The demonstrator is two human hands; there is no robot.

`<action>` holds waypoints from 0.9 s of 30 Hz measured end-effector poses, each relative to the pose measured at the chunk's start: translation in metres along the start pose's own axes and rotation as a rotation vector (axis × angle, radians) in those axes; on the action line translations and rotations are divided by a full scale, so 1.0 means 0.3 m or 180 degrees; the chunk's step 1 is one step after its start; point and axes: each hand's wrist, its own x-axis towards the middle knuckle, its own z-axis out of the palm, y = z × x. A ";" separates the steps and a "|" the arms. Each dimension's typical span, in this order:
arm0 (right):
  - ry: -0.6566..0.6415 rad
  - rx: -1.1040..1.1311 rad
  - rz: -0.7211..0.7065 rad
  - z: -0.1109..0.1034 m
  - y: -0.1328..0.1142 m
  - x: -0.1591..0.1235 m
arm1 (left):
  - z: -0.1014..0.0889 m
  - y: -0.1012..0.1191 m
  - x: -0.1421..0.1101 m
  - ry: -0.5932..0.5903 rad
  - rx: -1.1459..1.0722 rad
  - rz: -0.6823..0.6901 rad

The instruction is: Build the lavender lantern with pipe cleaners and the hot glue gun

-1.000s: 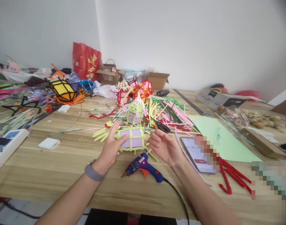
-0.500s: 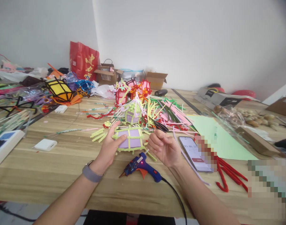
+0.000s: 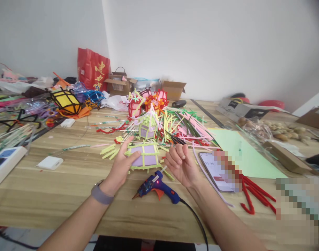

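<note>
My left hand (image 3: 119,169) grips the left end of a small lantern (image 3: 146,160) with lilac panels and a yellow-green pipe-cleaner frame. Its thumb lies over the front panel, and the index finger points up. Off the lantern's right side, my right hand (image 3: 182,166) is curled closed with the fingertips pressed together; whatever it may hold is hidden. Below and between the hands, a blue hot glue gun (image 3: 155,184) rests on its side, its red light on and nozzle pointing left. Behind stands another lilac and green lantern (image 3: 147,131) with a fringed top.
Pipe cleaners (image 3: 196,127) lie heaped behind the hands. To the right are a phone (image 3: 210,170), red pipe cleaners (image 3: 249,195) and a green sheet (image 3: 243,153). A white charger (image 3: 50,162) sits left. The glue gun's black cord (image 3: 197,212) runs over the front edge.
My right hand's fingers have shifted slightly and the wrist has turned a little. My left hand and the lantern keep nearly the same place.
</note>
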 end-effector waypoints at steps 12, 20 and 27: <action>0.0951 -0.2363 -0.0683 -0.097 0.049 0.030 | 0.011 0.013 -0.013 0.0060 0.0010 0.0097; 0.0293 -0.4656 -0.1799 -0.092 0.077 -0.009 | 0.012 -0.001 -0.014 -0.0065 0.0125 0.0099; -0.0061 -0.5788 -0.2333 -0.081 0.075 -0.013 | 0.018 -0.001 -0.023 -0.0271 0.0293 0.0087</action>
